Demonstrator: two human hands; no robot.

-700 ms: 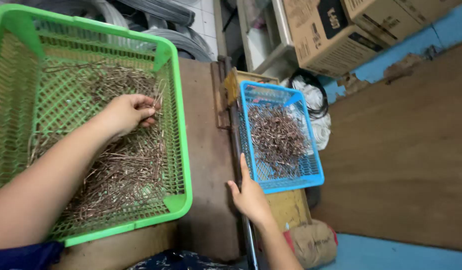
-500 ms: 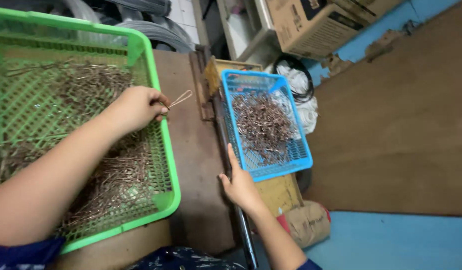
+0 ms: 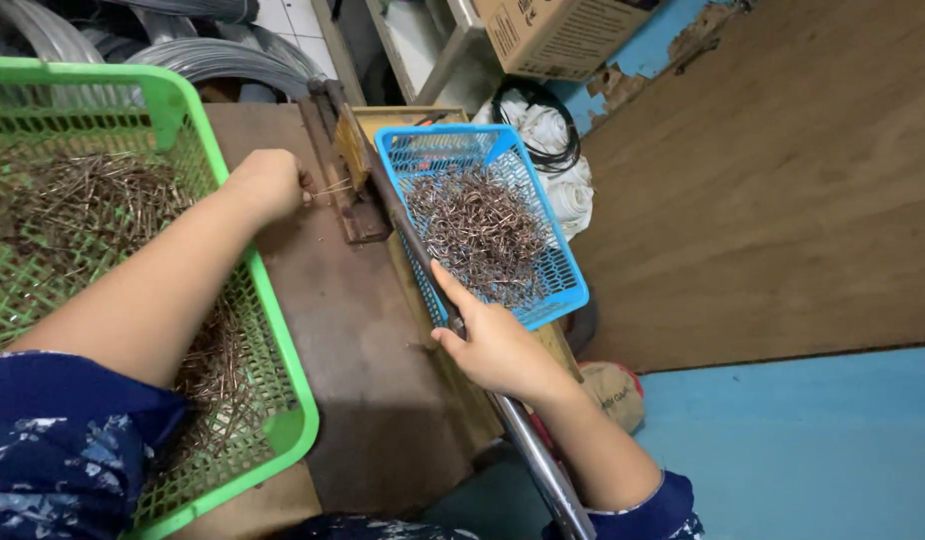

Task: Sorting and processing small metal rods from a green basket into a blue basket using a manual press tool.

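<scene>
My left hand [image 3: 268, 182] holds a few thin metal wire pieces [image 3: 333, 188] and pushes their ends into the metal block [image 3: 355, 205] of a lever tool bolted to the brown bench. My right hand [image 3: 495, 345] grips the tool's long metal lever handle [image 3: 433, 280], which runs from the block toward me. A green plastic basket [image 3: 283, 370] with several straight wire pieces sits at the left, under my left forearm. A blue plastic basket [image 3: 563, 270] with a heap of bent wire pieces stands right of the lever.
Coils of grey wire [image 3: 213, 55] lie at the back left. A cardboard box [image 3: 563, 30] sits on a shelf at the back. White cloth with a black cable [image 3: 548, 140] lies behind the blue basket. A wooden board [image 3: 783, 180] covers the right side over a blue floor [image 3: 803, 450].
My left hand lifted wire pieces out of the green basket and carried them right to the tool's block. My right hand closed around the lever handle.
</scene>
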